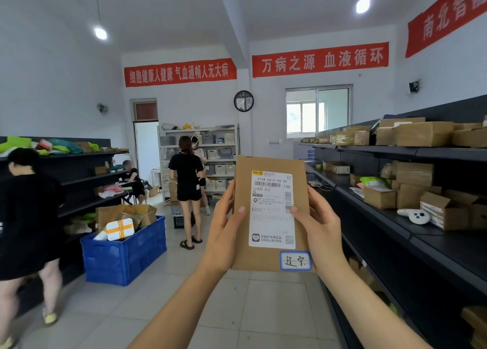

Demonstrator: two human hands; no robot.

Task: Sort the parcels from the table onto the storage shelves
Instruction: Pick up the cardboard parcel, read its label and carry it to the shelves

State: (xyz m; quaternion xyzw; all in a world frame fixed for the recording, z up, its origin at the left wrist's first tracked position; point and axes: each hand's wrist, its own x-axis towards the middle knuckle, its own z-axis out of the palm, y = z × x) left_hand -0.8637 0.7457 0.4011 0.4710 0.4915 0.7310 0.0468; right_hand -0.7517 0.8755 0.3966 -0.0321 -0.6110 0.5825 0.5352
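I hold the parcel [271, 211] upright, left hand [224, 232] and right hand [320, 230] clamped on its edges, reading label; next, probably pick a spot on shelves [411, 232].

Both arms raised, left hand [224, 232], right hand [320, 230], fingers gripping

Head-worn view, facing forward, hands [271, 232] close

A round black clock [243, 101] hangs on the back wall between two red banners [180, 72], with a window [318, 111] to its right. A blue crate [123, 251] stands on the tiled floor [263, 309] at left. A person in black [186, 180] stands beyond it.
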